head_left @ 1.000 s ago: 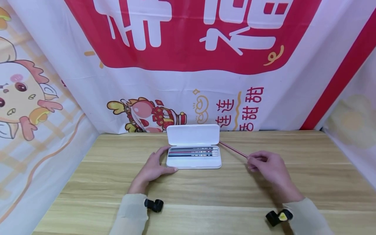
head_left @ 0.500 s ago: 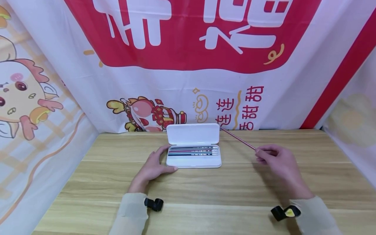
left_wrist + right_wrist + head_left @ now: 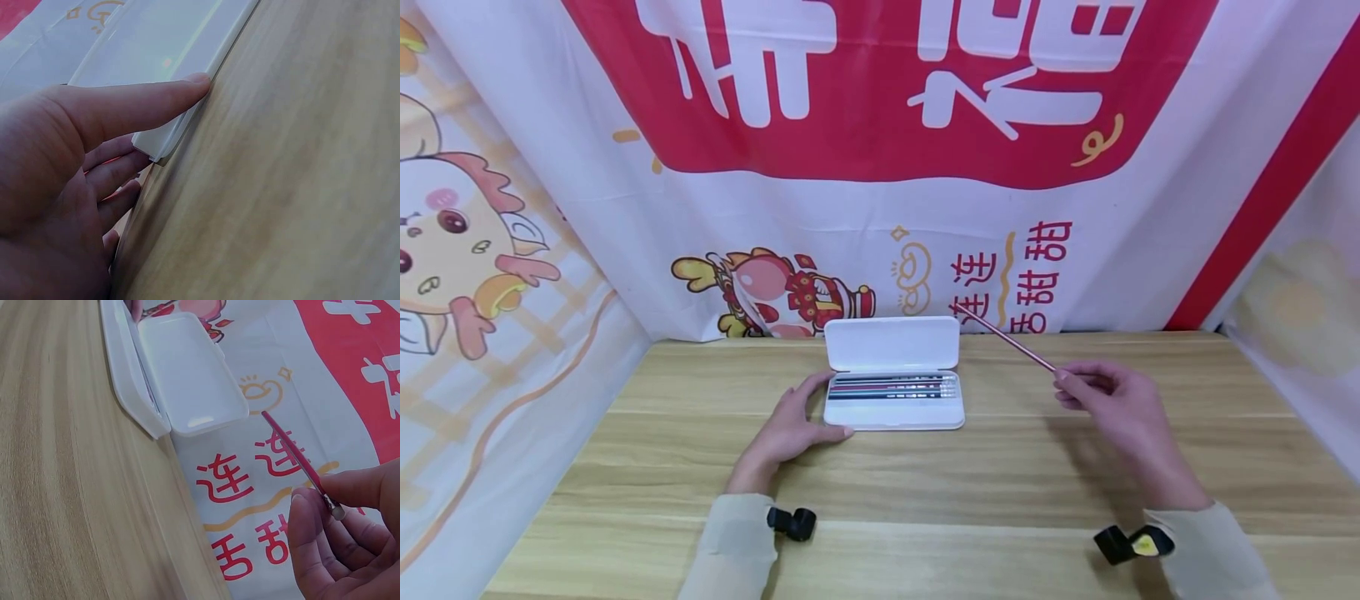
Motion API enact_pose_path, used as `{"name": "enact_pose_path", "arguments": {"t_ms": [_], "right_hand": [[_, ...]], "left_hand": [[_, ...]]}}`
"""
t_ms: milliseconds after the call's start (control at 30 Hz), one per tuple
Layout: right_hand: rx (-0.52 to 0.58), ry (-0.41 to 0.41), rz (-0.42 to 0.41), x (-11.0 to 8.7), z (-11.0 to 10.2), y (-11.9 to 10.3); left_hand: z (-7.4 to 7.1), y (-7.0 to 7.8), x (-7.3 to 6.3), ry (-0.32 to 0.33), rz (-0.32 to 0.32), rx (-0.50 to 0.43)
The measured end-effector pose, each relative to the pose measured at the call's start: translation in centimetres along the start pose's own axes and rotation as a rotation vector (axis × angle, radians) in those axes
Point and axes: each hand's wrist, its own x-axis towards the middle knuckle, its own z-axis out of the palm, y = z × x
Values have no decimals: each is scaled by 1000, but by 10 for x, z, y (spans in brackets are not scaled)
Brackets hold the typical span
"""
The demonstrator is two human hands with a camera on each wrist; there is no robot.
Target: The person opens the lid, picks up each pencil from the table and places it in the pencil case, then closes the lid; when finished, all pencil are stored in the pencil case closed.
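A white pencil case [image 3: 895, 415] lies on the table with its lid [image 3: 892, 343] raised at the back. Several pencils [image 3: 887, 388] lie side by side in it, eraser ends to the right. My left hand [image 3: 786, 429] holds the case's left end, thumb along the front edge and fingers round the far side; in the left wrist view the thumb [image 3: 147, 106] presses the rim. To the right of the case, above the table, my right hand [image 3: 1112, 404] pinches a red pencil [image 3: 290, 445] near its eraser end. The pencil's other end points up and left.
The wood-grain table [image 3: 895, 483] stretches around the case. A white and red printed cloth [image 3: 865, 200] hangs at the table's back edge, close behind the lid, and another printed cloth [image 3: 587, 367] hangs along the left side.
My right hand has moved right and slightly away from me with the red pencil, whose far end has risen from beside the lid hinge to above the lid's top. The left hand stays put.
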Motion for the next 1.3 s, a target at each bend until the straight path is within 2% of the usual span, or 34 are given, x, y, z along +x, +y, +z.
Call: {"name": "enact_pose_path", "arguments": {"t_ms": [433,633,967,1300], "right_hand": [[-66,-31,-23,-2,8,-1],[-112,-49,-50,-1,17,-2],[-165,-100,-82,11,53,-9],[-203,-93,-197,38,91,-6]], "left_hand": [[-1,0,1,-3,-7,5],[0,0,1,-7,10,-1],[-1,-2,1,-9,-1,-18],[-1,-3,1,-5,-3,-24]]}}
